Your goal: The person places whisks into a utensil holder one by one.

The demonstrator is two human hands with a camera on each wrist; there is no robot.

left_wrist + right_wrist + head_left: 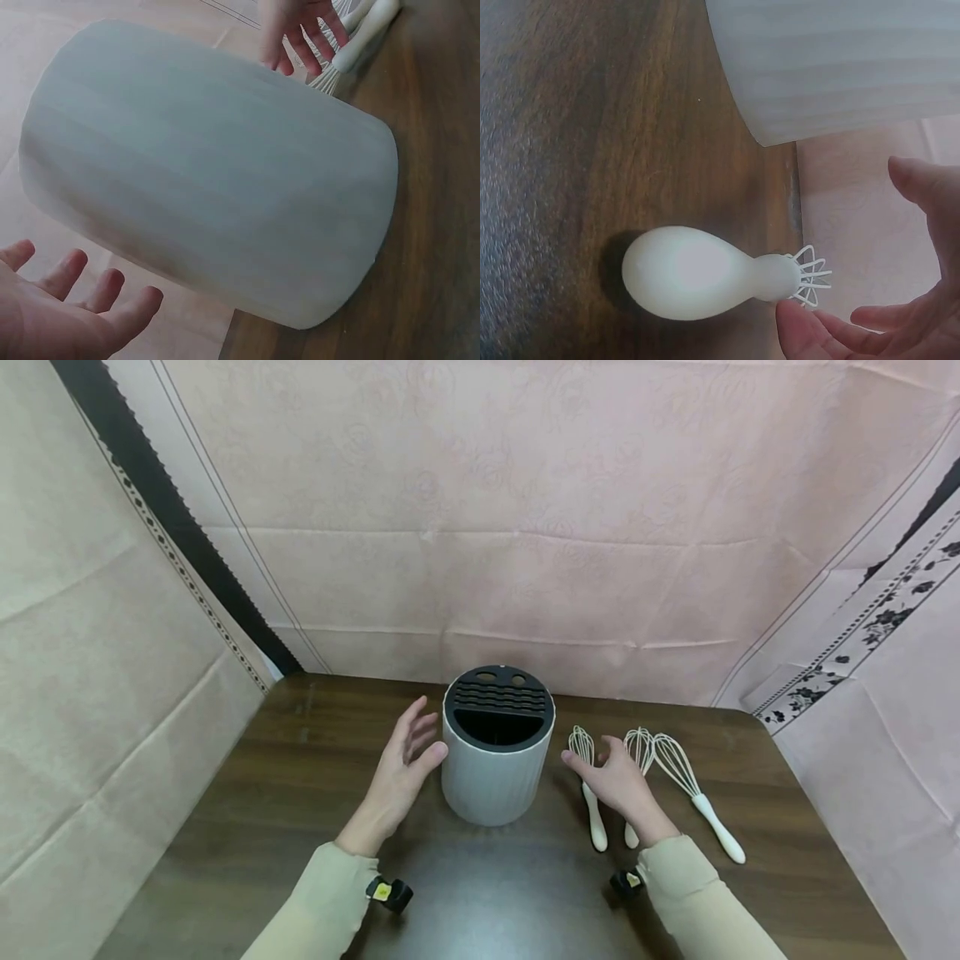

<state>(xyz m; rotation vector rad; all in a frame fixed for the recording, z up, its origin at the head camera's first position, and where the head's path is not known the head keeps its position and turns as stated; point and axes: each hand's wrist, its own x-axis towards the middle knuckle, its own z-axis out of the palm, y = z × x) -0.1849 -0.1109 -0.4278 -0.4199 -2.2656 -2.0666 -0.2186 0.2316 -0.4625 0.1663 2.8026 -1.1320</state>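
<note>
A white ribbed utensil holder (491, 789) with a dark slotted lid (500, 693) stands upright on the table. My left hand (401, 768) is just left of it, fingers spread and thumb near its side; the left wrist view shows this hand (67, 315) apart from the white wall (210, 172). Over the whisks on the right hovers my right hand (621, 783), thumb and fingers apart, holding nothing. Beneath it lie a small whisk (595, 818) and a second whisk (639, 743), partly hidden by the hand. A larger whisk (712, 827) lies farther right.
The brown wooden table (300, 785) ends at a rear edge against a pale patterned cloth backdrop (480, 577). More cloth hangs at the left (97, 693) and right sides.
</note>
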